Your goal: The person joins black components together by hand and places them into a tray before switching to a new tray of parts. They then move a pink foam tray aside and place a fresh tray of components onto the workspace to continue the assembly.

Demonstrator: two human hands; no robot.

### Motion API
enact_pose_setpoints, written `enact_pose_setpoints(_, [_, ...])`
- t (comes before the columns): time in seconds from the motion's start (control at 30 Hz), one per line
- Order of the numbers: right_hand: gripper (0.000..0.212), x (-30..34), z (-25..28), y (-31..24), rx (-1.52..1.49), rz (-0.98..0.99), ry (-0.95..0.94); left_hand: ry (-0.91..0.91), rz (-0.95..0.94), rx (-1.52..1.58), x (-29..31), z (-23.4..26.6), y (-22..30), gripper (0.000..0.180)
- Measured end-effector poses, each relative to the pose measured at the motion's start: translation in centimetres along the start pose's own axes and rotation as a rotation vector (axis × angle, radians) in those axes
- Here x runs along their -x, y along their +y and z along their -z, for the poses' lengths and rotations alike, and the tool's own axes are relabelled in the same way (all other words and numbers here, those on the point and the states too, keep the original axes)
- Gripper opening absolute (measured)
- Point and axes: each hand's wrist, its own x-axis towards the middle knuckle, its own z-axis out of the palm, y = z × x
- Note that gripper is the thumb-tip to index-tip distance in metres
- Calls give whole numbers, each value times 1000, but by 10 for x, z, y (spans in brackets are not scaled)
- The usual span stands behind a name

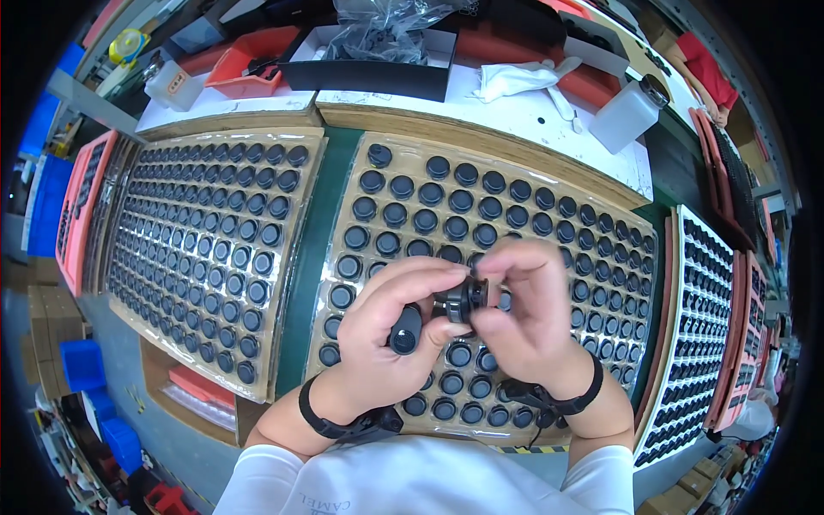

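Left hand (pixel 369 322) cradles a smooth black cylinder (pixel 405 328) and pinches a ringed black part (pixel 461 300). Right hand (pixel 534 307) grasps that part too, above a clear plastic tray (pixel 408 163).

My left hand (pixel 369 335) and right hand (pixel 534 305) pinch a black cylindrical part (pixel 464 300) above a clear plastic tray (pixel 407 163); another black cylinder (pixel 405 330) sits against my left palm.

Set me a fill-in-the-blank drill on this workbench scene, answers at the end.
1. The left hand and right hand meet at a small part coloured ____.
2. A dark strap circles each of the person's ____.
3. The black box holds crumpled clear ____.
4. The white gloves lie to the ____ of that box.

Missing words: black; wrists; plastic; right.
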Motion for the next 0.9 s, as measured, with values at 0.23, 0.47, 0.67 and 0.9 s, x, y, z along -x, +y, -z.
enact_pose_setpoints(0.23, [36,-4,5,2,-238,-27,17,20,68,80,2,-2,0,32])
enact_pose_setpoints(0.47, [26,-12,7,-4,212,93,-70,38,143,219,3,1,-4,33])
enact_pose_setpoints(0.67, [21,-19,3,-3,270,109,-56,26,314,336,4,6,-2,34])
enact_pose_setpoints(0.9, [21,-67,-3,35,335,-201,50,182,620,940,7,9,-9,32])
